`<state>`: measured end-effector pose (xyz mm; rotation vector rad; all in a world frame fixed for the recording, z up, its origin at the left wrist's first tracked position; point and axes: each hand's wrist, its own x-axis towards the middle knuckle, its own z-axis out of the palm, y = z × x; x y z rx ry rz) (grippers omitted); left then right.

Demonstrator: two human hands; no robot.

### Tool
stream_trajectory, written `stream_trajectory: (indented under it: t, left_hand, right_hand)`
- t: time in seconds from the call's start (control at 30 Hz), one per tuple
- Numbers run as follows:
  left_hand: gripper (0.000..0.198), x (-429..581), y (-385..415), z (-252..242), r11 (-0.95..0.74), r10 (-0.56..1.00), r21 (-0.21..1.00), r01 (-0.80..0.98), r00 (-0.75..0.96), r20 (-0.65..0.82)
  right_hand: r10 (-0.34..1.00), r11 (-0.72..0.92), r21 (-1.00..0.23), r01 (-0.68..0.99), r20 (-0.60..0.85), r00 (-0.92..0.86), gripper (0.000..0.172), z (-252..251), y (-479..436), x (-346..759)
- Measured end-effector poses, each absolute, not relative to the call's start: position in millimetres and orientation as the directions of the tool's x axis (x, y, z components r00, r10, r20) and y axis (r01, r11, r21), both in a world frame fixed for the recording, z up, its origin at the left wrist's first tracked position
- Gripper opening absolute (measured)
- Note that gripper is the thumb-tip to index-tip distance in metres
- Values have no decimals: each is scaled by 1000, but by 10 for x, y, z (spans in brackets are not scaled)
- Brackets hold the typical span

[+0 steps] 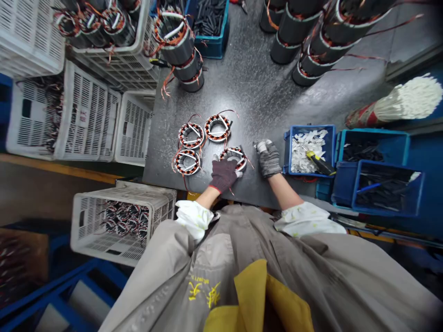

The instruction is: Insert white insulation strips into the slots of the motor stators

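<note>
Head cam, fwd & down, close overhead

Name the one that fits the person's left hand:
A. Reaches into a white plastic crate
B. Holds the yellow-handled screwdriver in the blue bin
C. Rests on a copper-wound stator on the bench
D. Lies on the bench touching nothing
C. The left hand, in a dark glove, lies over the wound stator nearest the person, one of four on the bench.
</note>
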<state>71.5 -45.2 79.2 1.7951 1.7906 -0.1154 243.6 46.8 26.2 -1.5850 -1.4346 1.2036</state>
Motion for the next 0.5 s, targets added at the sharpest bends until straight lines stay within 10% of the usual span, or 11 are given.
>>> stream_trajectory:
  t: [0.23,0.5]
  left_hand:
    - [44,6,-566,1024,168,927,275,947,-56,-371]
    - [59,-844,-436,658,208,978,470,858,-188,-91]
  right_hand:
    - [694,548,-543,637,-129,-708,29,638,352,1655]
    - [567,639,-352,684,-386,-728,29,691,804,1103]
